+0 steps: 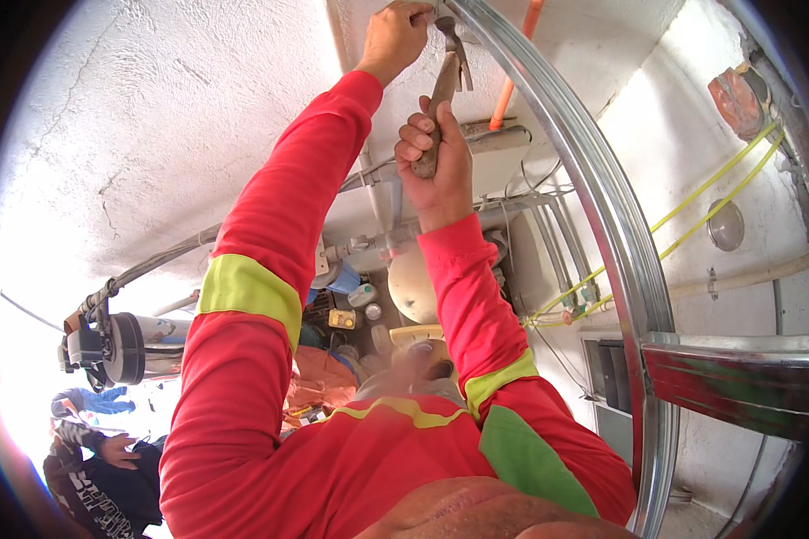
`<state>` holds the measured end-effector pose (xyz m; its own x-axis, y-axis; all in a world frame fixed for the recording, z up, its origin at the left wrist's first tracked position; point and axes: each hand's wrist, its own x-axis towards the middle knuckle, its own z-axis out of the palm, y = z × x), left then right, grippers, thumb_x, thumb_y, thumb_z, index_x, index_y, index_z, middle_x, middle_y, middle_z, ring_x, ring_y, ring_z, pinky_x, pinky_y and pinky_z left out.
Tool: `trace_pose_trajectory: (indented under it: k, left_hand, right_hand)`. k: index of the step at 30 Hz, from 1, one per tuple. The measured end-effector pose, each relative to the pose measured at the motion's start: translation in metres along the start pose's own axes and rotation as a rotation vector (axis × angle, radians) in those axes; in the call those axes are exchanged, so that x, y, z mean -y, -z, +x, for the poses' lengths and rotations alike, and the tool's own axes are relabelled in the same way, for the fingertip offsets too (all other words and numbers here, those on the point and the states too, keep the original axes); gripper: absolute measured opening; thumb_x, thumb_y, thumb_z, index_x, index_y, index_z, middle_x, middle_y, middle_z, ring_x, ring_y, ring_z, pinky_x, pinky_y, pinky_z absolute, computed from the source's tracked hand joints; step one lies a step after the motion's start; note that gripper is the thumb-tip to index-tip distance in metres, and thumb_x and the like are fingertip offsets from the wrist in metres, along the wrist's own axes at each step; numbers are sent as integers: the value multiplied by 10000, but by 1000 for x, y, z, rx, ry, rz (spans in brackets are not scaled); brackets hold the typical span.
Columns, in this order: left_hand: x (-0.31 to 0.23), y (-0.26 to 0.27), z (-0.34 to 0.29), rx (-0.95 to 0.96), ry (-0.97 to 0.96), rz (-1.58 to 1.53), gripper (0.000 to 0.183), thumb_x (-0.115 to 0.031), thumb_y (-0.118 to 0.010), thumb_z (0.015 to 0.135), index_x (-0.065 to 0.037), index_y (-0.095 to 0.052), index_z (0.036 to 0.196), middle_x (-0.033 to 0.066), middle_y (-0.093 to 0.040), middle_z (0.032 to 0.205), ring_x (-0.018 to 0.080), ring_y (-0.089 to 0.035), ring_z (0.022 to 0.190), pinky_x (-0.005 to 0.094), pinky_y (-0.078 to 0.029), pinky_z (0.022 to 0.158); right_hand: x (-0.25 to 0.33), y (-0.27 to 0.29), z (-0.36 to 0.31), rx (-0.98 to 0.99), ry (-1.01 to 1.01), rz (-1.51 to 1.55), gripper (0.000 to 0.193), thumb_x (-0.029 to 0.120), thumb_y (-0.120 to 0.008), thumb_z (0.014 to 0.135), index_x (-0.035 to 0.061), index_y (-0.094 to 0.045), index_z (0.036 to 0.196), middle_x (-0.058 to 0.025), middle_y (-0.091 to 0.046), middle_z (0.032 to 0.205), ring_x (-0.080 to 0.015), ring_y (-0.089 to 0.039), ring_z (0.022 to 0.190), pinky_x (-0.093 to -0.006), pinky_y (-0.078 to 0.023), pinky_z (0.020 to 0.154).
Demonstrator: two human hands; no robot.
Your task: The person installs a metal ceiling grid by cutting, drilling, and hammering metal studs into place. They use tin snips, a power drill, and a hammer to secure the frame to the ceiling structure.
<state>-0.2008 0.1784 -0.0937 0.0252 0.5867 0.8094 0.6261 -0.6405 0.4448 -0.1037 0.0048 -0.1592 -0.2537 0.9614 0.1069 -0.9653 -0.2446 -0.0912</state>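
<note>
My right hand point(438, 166) is wrapped round the wooden handle of a claw hammer point(444, 85). The hammer stands upright, its metal head near the top edge of the picture. Up and to the left, my left hand point(394, 40) is raised against the white surface, fingers pinched together close to the hammer head. Whatever those fingers hold is too small to make out. Just right of the hammer head runs a long shiny metal channel point(593, 171), bowed by the lens. Both arms wear red sleeves with yellow bands.
A second metal channel point(737, 377) joins the long one at right. Yellow cords point(710, 211) and an orange pipe point(517, 63) run along the white surfaces. Grey pipes and a round tank point(413, 283) are below. Another person's hand point(120, 451) shows at lower left.
</note>
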Motion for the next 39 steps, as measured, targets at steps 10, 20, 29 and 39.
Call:
trace_pose_trajectory:
  k: [10, 20, 29, 39]
  left_hand:
    - [7, -3, -4, 3, -34, 6, 225, -111, -619, 941, -24, -741, 1109, 239, -715, 1090, 447, -674, 1025, 472, -550, 880]
    - [19, -3, -6, -35, -82, -38, 251, -89, -599, 932, -12, -730, 1131, 257, -704, 1106, 456, -664, 1039, 470, -546, 896]
    - [17, -1, -8, -10, -43, -45, 263, -110, -596, 942, -13, -727, 1149, 262, -702, 1124, 457, -663, 1054, 468, -544, 908]
    - [-15, -22, -10, -48, 703, -829, 190, -100, -606, 993, 3, -636, 1150, 105, -700, 972, 266, -708, 914, 378, -586, 775]
  right_hand:
    - [1, 4, 1, 125, -87, 161, 271, 252, -556, 1072, 18, -556, 1208, 10, -513, 782, -92, -490, 627, -260, -437, 545]
    - [3, 4, 4, 149, -126, 211, 272, 230, -556, 1068, -7, -557, 1199, 4, -510, 782, -97, -494, 624, -270, -439, 549]
    - [2, 9, 1, 131, -143, 209, 278, 238, -543, 1077, -2, -557, 1216, 13, -489, 783, -86, -477, 610, -260, -423, 536]
    - [5, 124, -161, -282, -265, -74, 301, 301, -534, 1087, 74, -588, 1277, 30, -499, 749, -80, -492, 563, -234, -443, 476]
